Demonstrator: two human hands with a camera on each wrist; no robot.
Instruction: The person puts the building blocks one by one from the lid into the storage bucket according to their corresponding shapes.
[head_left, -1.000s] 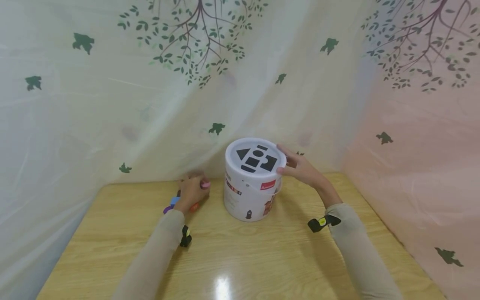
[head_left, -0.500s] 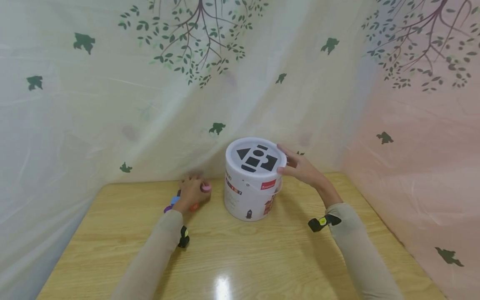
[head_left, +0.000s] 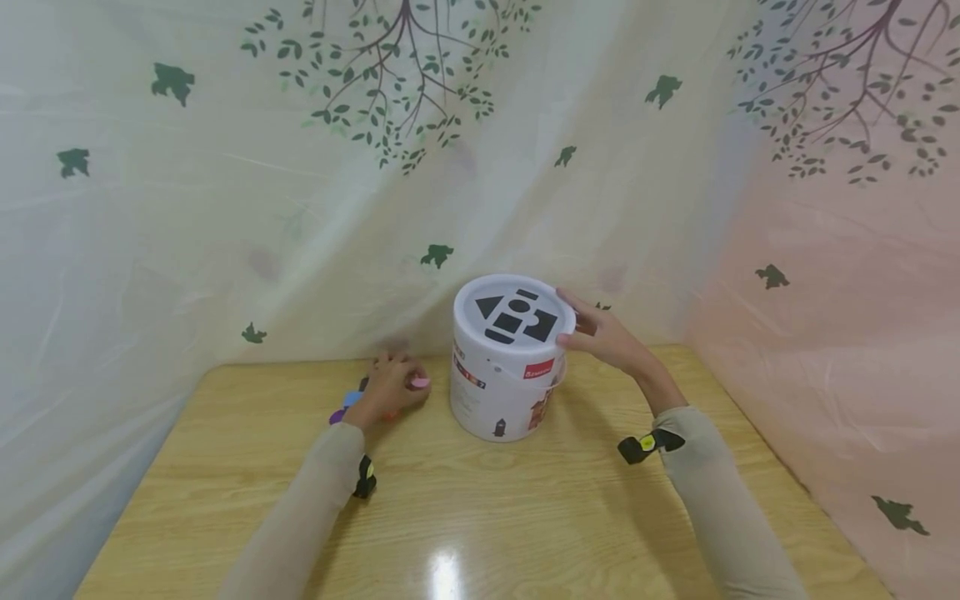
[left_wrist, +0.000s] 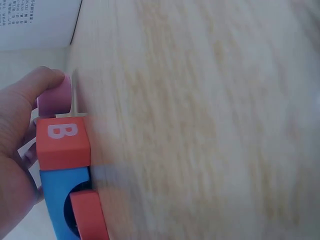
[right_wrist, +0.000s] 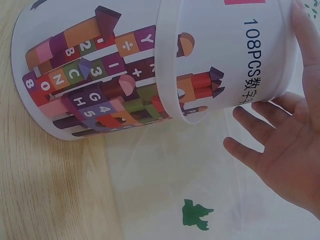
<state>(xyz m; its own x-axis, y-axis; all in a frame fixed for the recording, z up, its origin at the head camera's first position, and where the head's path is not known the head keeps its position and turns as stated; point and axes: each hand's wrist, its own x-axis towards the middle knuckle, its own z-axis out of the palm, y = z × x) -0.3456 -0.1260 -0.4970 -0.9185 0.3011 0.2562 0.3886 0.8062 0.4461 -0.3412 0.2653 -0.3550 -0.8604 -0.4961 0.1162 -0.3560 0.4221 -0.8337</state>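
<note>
My left hand (head_left: pixel 388 390) pinches a small pink block (left_wrist: pixel 56 99) between thumb and fingers. In the left wrist view it sits just beyond a red block with a letter B (left_wrist: pixel 64 145). Lined up with that are a blue block with a round cutout (left_wrist: pixel 52 192) and another red block (left_wrist: pixel 91 216). My right hand (head_left: pixel 611 340) rests against the lid rim of a white toy-block bucket (head_left: pixel 480 404), thumb in front and index finger behind. In the right wrist view its other fingers (right_wrist: pixel 250 122) spread loosely away from the wall.
The bucket stands upright near the back of the wooden table (head_left: pixel 480 508), its handle (right_wrist: pixel 167 55) hanging down. A purple block (head_left: pixel 337 416) lies beside my left wrist. A pale leaf-print curtain (head_left: pixel 337 250) hangs behind the table's back edge.
My left hand has shifted slightly right, toward the bucket, with the pink block between its fingers. The right hand and the bucket have stayed in place.
</note>
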